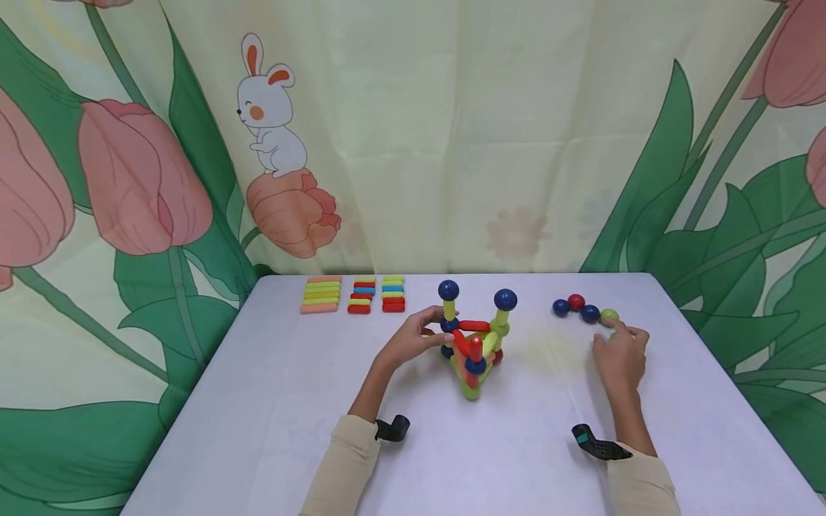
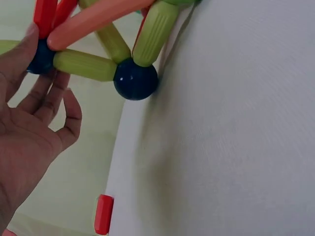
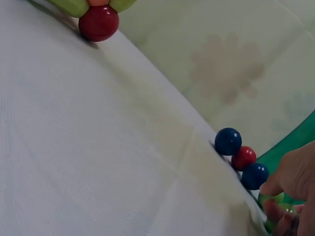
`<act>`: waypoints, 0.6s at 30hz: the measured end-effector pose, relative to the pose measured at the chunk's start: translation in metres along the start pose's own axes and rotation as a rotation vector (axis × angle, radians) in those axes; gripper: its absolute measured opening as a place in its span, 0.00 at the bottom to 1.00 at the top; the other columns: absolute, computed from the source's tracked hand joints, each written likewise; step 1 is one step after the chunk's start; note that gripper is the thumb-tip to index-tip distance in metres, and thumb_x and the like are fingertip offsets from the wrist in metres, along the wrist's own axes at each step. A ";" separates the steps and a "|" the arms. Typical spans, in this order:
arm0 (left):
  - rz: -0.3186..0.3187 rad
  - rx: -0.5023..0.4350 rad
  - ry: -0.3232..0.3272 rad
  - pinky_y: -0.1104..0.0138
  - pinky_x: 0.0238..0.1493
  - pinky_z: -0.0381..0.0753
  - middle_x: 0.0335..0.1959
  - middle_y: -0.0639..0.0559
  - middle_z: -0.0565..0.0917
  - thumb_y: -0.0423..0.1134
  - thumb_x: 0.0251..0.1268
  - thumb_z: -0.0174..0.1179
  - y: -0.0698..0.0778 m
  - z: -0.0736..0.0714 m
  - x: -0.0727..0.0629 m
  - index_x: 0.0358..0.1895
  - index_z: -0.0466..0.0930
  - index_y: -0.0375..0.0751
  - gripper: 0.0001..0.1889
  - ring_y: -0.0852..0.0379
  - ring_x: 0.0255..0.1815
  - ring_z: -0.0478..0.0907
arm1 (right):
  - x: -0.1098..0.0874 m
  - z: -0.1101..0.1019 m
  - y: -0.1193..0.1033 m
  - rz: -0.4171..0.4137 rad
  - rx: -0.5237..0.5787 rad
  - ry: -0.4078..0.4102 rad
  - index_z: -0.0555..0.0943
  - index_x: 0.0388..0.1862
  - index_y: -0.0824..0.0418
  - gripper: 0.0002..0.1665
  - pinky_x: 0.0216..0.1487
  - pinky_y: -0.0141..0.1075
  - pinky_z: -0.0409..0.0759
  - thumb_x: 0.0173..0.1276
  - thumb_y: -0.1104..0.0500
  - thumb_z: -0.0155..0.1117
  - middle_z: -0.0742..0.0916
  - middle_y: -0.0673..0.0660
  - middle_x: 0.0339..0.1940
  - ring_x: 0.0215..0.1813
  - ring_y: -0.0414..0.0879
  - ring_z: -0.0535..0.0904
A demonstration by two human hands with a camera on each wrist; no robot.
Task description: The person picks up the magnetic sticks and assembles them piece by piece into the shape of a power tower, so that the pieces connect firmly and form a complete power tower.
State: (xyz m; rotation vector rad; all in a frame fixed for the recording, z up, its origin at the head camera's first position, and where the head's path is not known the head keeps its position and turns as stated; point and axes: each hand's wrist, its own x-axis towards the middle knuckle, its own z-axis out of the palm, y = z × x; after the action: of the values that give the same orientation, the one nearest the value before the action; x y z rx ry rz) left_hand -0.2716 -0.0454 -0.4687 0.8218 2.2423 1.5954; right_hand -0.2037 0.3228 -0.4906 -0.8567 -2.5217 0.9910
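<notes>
A structure of magnetic sticks and balls [image 1: 474, 365] stands mid-table, with two upright sticks topped by blue balls. My left hand [image 1: 416, 337] holds its left side, thumb and fingers round a blue ball [image 2: 41, 58]; a red and a salmon stick meet there. Another blue ball [image 2: 136, 79] sits low on the frame. At the right, my right hand [image 1: 622, 358] has its fingers round a light green ball [image 3: 288, 208], partly hidden by them. A second green ball [image 1: 609, 315] lies against the fingertips, beside two blue balls [image 1: 590, 314] and a red ball [image 1: 576, 302].
At the back left, short sticks lie in three stacks: long salmon and yellow ones [image 1: 320, 294], then two shorter mixed stacks [image 1: 361, 295]. A white cloth covers the table [image 1: 271, 401]. A printed curtain [image 1: 413, 143] hangs behind the back edge.
</notes>
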 end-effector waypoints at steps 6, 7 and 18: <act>0.023 -0.011 0.030 0.64 0.54 0.79 0.55 0.48 0.82 0.42 0.63 0.66 -0.002 0.000 -0.006 0.59 0.75 0.43 0.22 0.52 0.57 0.77 | 0.000 -0.004 0.005 -0.014 0.049 -0.002 0.65 0.71 0.70 0.27 0.65 0.61 0.66 0.73 0.66 0.49 0.63 0.77 0.67 0.66 0.73 0.64; 0.019 -0.007 0.039 0.64 0.53 0.79 0.54 0.49 0.82 0.42 0.63 0.66 -0.003 0.000 -0.007 0.58 0.76 0.44 0.21 0.53 0.57 0.78 | 0.001 -0.005 0.006 -0.019 0.054 0.000 0.65 0.70 0.71 0.27 0.65 0.61 0.66 0.73 0.67 0.48 0.63 0.78 0.67 0.66 0.73 0.64; 0.045 0.017 0.095 0.65 0.47 0.79 0.48 0.50 0.83 0.45 0.59 0.69 -0.007 0.000 -0.010 0.52 0.77 0.45 0.20 0.55 0.51 0.79 | 0.000 -0.008 0.016 -0.041 0.045 -0.064 0.65 0.69 0.74 0.27 0.46 0.51 0.79 0.72 0.69 0.50 0.72 0.78 0.55 0.57 0.69 0.69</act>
State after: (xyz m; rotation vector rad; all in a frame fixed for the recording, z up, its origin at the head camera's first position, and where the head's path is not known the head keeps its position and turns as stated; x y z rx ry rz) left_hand -0.2656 -0.0525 -0.4765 0.8227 2.3210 1.6714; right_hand -0.1929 0.3365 -0.4962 -0.7694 -2.5487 1.0742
